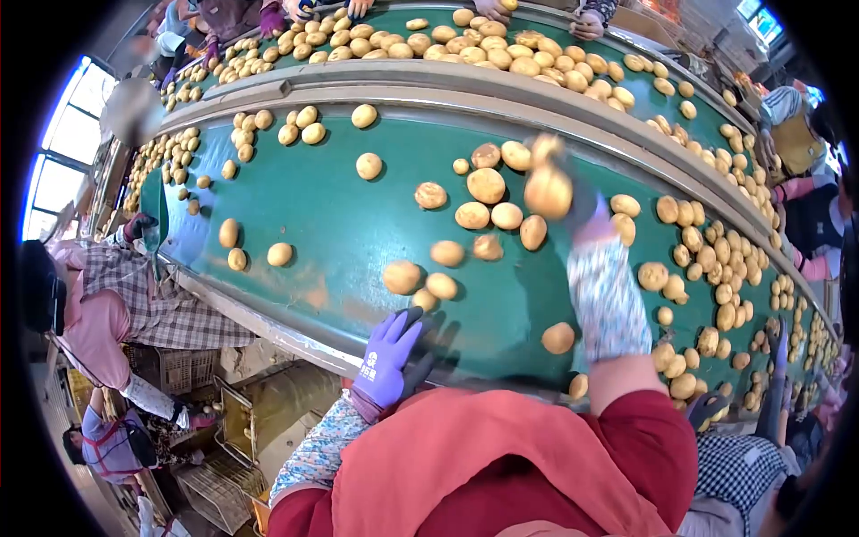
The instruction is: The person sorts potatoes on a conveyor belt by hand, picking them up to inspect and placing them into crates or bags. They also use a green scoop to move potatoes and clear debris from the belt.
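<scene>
My right hand (580, 211), in a purple glove with a patterned sleeve, reaches out over the green conveyor belt (322, 215) and grips a large potato (548, 190), blurred by motion. My left hand (392, 354), also in a purple glove, hovers open at the belt's near edge, fingers spread, holding nothing. The nearest potatoes to it are a pair (420, 282) just beyond its fingertips. Many loose potatoes lie scattered across the belt.
A second belt (501, 45) behind a metal divider (447, 89) carries several more potatoes. Other workers stand at left (116, 304), at right (805, 206) and at the far side. Crates and a bin (242, 421) sit below the belt's edge.
</scene>
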A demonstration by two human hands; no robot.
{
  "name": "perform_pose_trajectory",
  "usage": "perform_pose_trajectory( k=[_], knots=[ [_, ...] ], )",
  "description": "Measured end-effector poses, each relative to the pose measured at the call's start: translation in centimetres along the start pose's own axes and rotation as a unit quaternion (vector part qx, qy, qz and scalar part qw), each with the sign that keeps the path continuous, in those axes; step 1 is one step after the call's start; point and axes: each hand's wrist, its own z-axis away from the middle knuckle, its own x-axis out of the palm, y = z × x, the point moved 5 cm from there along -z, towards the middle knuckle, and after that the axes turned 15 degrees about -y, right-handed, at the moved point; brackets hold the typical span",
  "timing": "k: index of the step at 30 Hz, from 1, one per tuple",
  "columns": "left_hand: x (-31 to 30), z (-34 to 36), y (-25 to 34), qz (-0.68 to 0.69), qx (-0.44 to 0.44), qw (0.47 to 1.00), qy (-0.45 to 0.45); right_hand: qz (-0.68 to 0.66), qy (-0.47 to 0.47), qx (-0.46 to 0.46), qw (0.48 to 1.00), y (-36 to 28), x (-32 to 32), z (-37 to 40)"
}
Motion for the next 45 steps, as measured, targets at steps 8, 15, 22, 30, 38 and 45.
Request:
perform_pose_trajectory(
  k=[8,15,22,30,38,45],
  knots=[
    [-2.6,4.1,-8.1,0.049,-0.128,0.989,0.058,0.360,0.050,0.110,0.925,4.8,1.5,-9.2],
    [-3.5,6.5,-11.5,0.021,-0.143,0.988,0.046,0.585,-0.095,0.170,0.787,6.3,6.0,-5.2],
    [-4.8,6.9,-13.7,-0.038,-0.149,0.985,0.084,0.598,0.055,-0.072,0.796,2.6,-8.8,-10.8],
    [-6.2,10.0,-16.8,-0.055,-0.141,0.978,0.147,0.555,0.234,0.032,0.798,9.7,4.4,3.4],
    [-8.6,12.1,-20.9,-0.022,0.049,0.997,0.061,0.548,0.059,-0.039,0.834,6.8,35.2,2.7],
    [-17.8,17.2,-36.7,0.123,-0.145,0.974,0.126,0.651,0.073,0.093,0.750,17.6,38.1,4.5]
  ],
)
